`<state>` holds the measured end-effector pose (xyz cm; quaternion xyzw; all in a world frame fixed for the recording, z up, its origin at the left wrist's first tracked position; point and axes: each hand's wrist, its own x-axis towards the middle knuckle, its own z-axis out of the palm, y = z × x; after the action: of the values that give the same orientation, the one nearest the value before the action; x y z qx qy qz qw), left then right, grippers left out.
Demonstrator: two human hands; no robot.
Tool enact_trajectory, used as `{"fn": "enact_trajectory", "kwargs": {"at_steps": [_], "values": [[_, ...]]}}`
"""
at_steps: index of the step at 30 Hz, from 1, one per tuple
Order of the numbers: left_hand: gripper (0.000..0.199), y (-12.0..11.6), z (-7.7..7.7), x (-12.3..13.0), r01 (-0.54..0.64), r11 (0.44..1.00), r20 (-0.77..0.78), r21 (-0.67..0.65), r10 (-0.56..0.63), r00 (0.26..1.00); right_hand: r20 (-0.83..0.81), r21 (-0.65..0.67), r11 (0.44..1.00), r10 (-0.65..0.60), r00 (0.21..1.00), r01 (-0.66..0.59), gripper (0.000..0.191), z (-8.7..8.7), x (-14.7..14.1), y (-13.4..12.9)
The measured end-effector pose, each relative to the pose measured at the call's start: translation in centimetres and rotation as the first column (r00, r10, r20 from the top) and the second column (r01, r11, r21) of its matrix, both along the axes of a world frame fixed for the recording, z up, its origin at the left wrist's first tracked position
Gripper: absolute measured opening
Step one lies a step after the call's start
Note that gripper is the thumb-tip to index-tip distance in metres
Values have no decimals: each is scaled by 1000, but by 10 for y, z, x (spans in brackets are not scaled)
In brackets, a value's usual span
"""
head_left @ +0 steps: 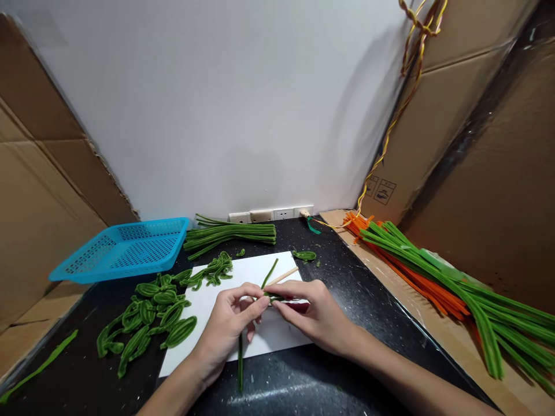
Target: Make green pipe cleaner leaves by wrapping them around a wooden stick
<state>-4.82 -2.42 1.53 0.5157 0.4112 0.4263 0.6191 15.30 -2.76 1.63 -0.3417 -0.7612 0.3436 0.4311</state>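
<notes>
A dark green pipe cleaner [240, 364] runs up through my left hand [229, 315], whose thumb and fingers are pinched on it. Its upper end [269, 273] sticks out above the fingertips. My right hand [314, 315] is closed on the same pipe cleaner, at a green bent part between the two hands. A thin wooden stick [284, 275] slants out behind the right fingers; whether a hand grips it I cannot tell. Something dark red [299, 307] shows partly under the right hand. Below both hands lies a white sheet [260, 341].
Green leaf shapes of pipe cleaner [165, 297] are heaped at the left, partly on the sheet. A green bundle [234, 233] and a blue basket [143, 268] lie behind. Green [459, 289] and orange pipe cleaners [416, 283] lie on cardboard at the right. A twisted cord [384, 147] hangs there.
</notes>
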Motion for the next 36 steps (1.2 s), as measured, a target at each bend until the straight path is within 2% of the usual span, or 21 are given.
{"fn": "enact_trajectory", "kwargs": {"at_steps": [3, 6, 11, 14, 20, 22, 26, 31, 34, 36], "values": [[38, 2, -2, -2, -40, 998, -12, 49, 41, 999, -20, -49, 999, -6, 1000, 5, 28, 1, -1, -1], [37, 3, -6, -5, -80, 985, -62, 151, 91, 994, -41, -66, 998, -6, 999, 3, 29, -1, -1, 0], [33, 3, -8, -7, -61, 962, -166, 265, 108, 980, -24, -68, 998, -4, 1000, 2, 26, -3, -1, 1], [30, 3, -7, -5, -61, 964, -172, 259, 108, 979, -40, -67, 998, 0, 999, -3, 24, -4, -1, 2], [30, 1, -3, -4, -21, 964, -168, 264, 68, 983, 56, 89, 996, 24, 998, -29, 14, -3, 1, 3], [31, 1, -3, -5, -9, 968, -158, 251, 50, 986, 43, 39, 999, 23, 999, -25, 18, -3, 0, 2], [35, 3, -3, -5, 10, 978, -142, 209, 20, 990, -49, -84, 996, 4, 999, -8, 40, 0, 0, 0], [36, 4, -5, -5, 60, 980, -150, 191, -31, 988, -160, -182, 983, -20, 987, -10, 24, 3, 0, 4], [36, 1, -6, -3, 85, 981, -164, 172, -57, 985, -187, -223, 975, -44, 981, 1, 23, 3, -1, 6], [37, 0, -6, -2, 92, 985, -164, 145, -68, 984, -179, -205, 978, -78, 981, 40, 23, 3, -2, 5]]}}
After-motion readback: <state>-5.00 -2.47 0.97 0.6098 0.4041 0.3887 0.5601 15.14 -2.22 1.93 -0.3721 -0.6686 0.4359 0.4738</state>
